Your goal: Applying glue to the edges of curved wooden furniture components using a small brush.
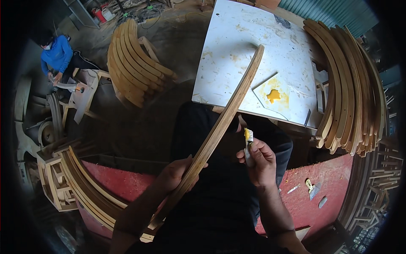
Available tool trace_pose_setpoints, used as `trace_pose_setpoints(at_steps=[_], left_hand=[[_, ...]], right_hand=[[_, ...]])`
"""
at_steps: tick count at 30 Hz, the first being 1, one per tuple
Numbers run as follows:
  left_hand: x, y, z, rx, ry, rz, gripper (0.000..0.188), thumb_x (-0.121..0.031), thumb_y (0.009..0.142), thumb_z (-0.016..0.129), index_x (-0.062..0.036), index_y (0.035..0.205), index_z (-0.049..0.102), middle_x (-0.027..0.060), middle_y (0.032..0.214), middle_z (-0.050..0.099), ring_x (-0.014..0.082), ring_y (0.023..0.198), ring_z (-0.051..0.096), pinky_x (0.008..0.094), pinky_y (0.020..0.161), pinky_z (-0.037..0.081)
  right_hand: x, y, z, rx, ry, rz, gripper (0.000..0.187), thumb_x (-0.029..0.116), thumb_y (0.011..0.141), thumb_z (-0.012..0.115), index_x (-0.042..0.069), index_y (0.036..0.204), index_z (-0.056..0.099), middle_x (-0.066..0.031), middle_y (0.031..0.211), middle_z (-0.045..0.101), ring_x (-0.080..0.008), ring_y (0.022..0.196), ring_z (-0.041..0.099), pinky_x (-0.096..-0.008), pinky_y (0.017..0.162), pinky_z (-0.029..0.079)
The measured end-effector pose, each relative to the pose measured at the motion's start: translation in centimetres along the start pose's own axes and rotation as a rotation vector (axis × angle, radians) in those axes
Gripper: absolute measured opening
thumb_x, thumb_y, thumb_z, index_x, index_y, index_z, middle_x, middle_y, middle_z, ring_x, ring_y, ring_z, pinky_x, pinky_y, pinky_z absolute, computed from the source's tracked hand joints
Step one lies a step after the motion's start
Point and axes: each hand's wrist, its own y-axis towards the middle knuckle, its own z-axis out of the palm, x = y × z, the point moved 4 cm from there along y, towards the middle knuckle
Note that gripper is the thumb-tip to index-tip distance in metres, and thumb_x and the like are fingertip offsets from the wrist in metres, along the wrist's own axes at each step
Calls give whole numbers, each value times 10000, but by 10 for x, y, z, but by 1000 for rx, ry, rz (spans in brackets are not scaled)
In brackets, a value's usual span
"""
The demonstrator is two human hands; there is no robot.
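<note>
My left hand (174, 172) is wrapped round the lower part of a long, slightly curved wooden slat (224, 116). The slat slants up and away to the right, its rounded far end over a white tabletop (241, 27). In my right hand (263, 164), to the right of the slat and apart from it, is a small putty knife (248, 136), its blade up and smeared with yellow putty. More yellow putty (273, 96) lies in a blob on a thin square sheet (284, 86) near the tabletop's front edge.
Stacks of curved slats stand at the right (344, 84), at the far left (131, 63) and at the lower left (91, 186). On a red surface (334, 169) lies another scraper (313, 189). A person in blue (59, 55) sits working at the far left.
</note>
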Motion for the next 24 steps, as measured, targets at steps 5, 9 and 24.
trace_pose_setpoints(at_steps=[5, 9, 24], left_hand=[[2, -10, -3, 1, 84, -3, 611, -470, 1138, 252, -17, 1290, 632, 22, 672, 578, 100, 557, 573, 277, 555, 510], [11, -14, -6, 1, 178, 73, 547, -426, 1143, 276, -55, 1292, 649, 16, 696, 578, 94, 584, 573, 276, 568, 514], [19, -10, -8, -9, 92, 22, 441, -338, 1132, 338, -56, 1325, 618, 29, 654, 570, 104, 522, 572, 267, 492, 493]], right_hand=[[0, 9, 7, 10, -133, -118, 246, 140, 1067, 586, 13, 1257, 678, -99, 978, 730, -161, 868, 707, -274, 789, 565], [1, 33, 18, 14, -291, -202, 244, 106, 1062, 586, 1, 1260, 682, -73, 1003, 688, -130, 868, 662, -251, 801, 533], [17, 28, 39, 26, -1159, -794, 311, -92, 886, 730, 23, 1175, 745, -65, 1012, 547, -145, 809, 581, -234, 705, 488]])
